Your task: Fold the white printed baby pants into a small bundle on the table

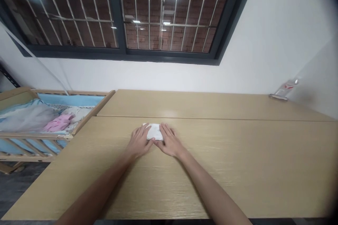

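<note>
Both ends of the flat white item (pixel 155 132), just below centre frame on the bench (pixel 237 168), lie under outstretched, uncurled fingers (pixel 164 130): left hand (pixel 139 142) at its left, right hand (pixel 170 142) at its right. Its long axis runs sideways, neither hand nearer.

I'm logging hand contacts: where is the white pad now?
In the head view, the white pad lies just left of centre on the wooden table, touched by the left hand and right hand, nearer the viewer than the seam.
</note>
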Tool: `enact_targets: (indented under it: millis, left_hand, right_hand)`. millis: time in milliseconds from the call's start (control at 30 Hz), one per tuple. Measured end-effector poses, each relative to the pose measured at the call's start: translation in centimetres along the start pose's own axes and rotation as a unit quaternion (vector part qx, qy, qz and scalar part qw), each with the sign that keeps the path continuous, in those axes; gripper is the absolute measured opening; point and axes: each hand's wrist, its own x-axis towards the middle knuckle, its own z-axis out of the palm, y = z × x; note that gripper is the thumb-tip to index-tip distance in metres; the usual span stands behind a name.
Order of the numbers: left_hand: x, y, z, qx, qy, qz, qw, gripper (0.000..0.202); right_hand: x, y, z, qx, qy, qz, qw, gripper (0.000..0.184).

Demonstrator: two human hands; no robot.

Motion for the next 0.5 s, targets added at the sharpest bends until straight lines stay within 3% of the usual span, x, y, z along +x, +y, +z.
enact_targets:
  millis: [233, 367, 500]
  left_hand:
    - [0.4, -0.9, -0.4, -0.018, -0.029, 0.0, 0.999, 0.051]
    - [0.8, -1.3, -0.4, -0.016, -0.009, 0.017, 1.0, 0.036]
    - [1.3, -1.1, -1.0, -0.013, 0.013, 0.049, 0.999, 0.029]
  right_hand:
    - [0.2, 1.3, -0.1, 0.0, 0.009, 0.015, 1.0, 0.08]
    - [0.4, 1.4, 0.4, 0.013, 0.06, -0.011, 0.998, 0.067]
    - [0.5, 0.6, -0.2, 0.047, 0.12, -0.054, 0.99, 0.043]
